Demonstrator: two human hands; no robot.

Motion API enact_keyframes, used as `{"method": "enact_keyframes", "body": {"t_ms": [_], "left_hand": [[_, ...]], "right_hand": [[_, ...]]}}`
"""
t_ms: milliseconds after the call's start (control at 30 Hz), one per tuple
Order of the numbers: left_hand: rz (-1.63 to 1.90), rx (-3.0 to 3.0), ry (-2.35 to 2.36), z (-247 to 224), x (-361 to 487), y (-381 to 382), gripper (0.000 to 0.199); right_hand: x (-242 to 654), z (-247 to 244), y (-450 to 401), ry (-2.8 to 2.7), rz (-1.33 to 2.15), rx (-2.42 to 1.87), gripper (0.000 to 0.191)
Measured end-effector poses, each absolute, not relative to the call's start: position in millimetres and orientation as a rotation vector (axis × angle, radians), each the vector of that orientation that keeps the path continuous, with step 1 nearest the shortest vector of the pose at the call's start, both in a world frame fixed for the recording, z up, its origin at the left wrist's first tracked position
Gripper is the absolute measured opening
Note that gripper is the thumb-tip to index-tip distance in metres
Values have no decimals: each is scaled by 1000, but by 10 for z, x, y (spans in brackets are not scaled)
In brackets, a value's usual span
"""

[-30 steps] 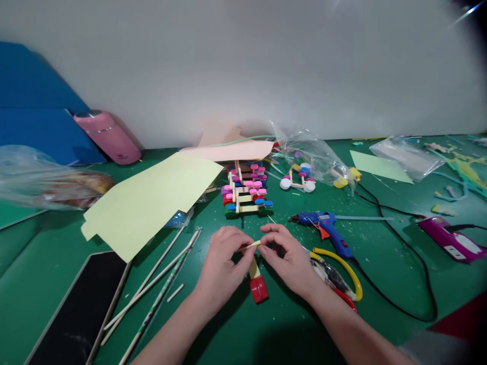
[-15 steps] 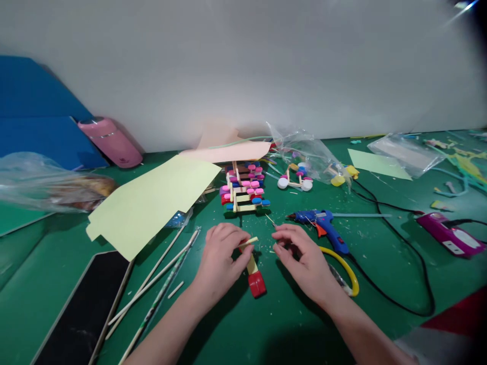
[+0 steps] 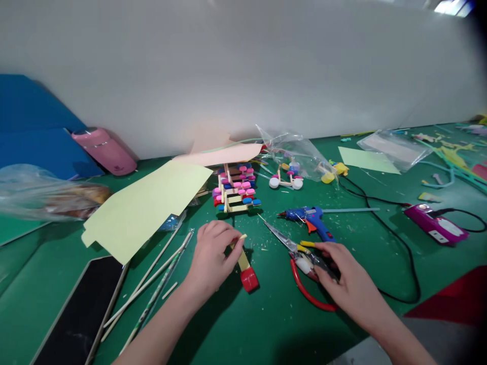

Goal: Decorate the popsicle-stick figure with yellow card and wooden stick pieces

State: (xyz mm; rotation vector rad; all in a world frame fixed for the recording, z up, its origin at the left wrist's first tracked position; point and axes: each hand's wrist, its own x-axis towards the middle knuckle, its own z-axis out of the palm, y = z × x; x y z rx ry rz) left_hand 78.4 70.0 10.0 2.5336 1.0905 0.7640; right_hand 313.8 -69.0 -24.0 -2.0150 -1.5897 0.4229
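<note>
Near the middle of the table, my left hand (image 3: pixel 215 253) is closed, thumb and fingertips pinching a short pale wooden stick (image 3: pixel 243 236). Just below those fingers is a flat wooden strip (image 3: pixel 243 262) with a red cap-like piece (image 3: pixel 249 279) at its near end; its far end is hidden by the hand. My right hand (image 3: pixel 344 274) is closed around the handle area of scissors (image 3: pixel 283 238). Their metal blades point away to the upper left, and red and yellow handle parts show. The fingers partly cover the handles. A blue glue gun (image 3: pixel 308 215) lies just beyond them.
Small wooden frames with coloured caps (image 3: pixel 239 190) are lined up at the back. Long sticks (image 3: pixel 148 279), a phone-like dark slab (image 3: pixel 81 309) and green paper (image 3: pixel 148 205) lie left. A purple power strip (image 3: pixel 436 223) and its black cable are on the right.
My right hand has moved right and toward me, with the scissors now showing more fully. The view has shifted slightly; my left hand keeps its pinch on the short stick.
</note>
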Motion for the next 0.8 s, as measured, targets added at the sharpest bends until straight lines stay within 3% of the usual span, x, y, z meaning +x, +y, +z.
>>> {"method": "enact_keyframes", "body": {"t_ms": [167,400,700,800], "left_hand": [[857,2489,1124,57,730,676,14],[917,2294,1134,17,592,637,14],[878,2297,1064,21,484,675,12],[869,2492,958,20,429,662,11]], "right_hand": [[3059,-285,-761,-1792,352,-2130,50],[3063,-185,-627,-1731,438,-2263,40],[2886,88,-607,-1051,1454,-1646,31],[2826,131,-607,-913,1702,-1488,41]]}}
